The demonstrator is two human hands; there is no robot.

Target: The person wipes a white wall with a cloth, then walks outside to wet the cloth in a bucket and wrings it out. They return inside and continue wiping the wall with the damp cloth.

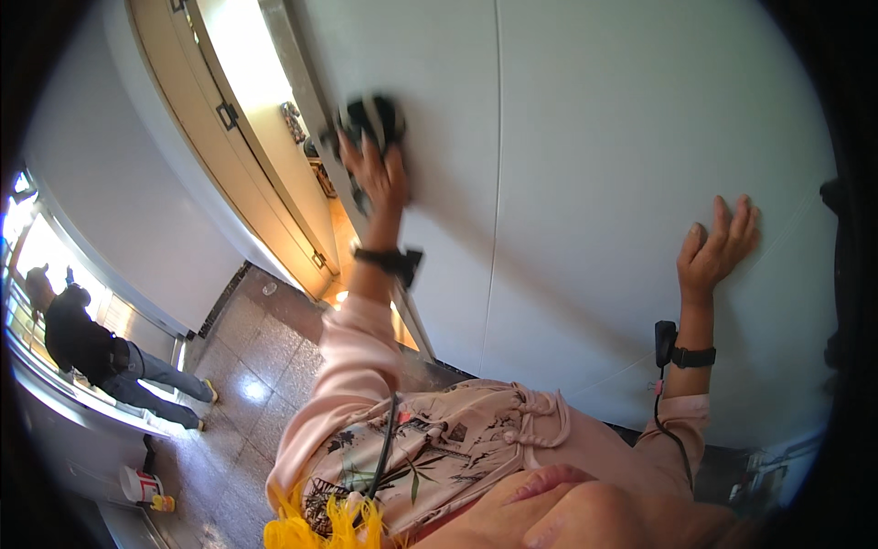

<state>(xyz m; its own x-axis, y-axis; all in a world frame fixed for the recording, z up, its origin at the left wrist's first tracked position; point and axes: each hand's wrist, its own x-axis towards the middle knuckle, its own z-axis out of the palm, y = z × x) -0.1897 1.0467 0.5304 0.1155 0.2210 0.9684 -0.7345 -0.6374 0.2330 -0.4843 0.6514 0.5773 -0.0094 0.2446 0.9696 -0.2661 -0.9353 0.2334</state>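
My left hand point(377, 168) has its fingers spread over a blurred black bundle with a pale stripe point(374, 123), perhaps cloth, held against the pale wall panel point(583, 137) close to its left edge. A black band with a small box is on that wrist. Farther right, my right hand point(720, 240) lies on the same panel, fingers apart and thumb to the left, holding nothing. Its wrist has a black band point(693, 357), with a black device point(664, 343) and cable beside it. A thin vertical seam point(495, 206) runs down the panel between my hands.
Left of the panel, a bright doorway stands beside a tan door point(226, 171) with dark handles. A person in a dark top point(82, 336) reaches up at a window at far left. On the tiled floor point(267, 384), a white and red bucket point(140, 484) stands beside a yellow container point(163, 504).
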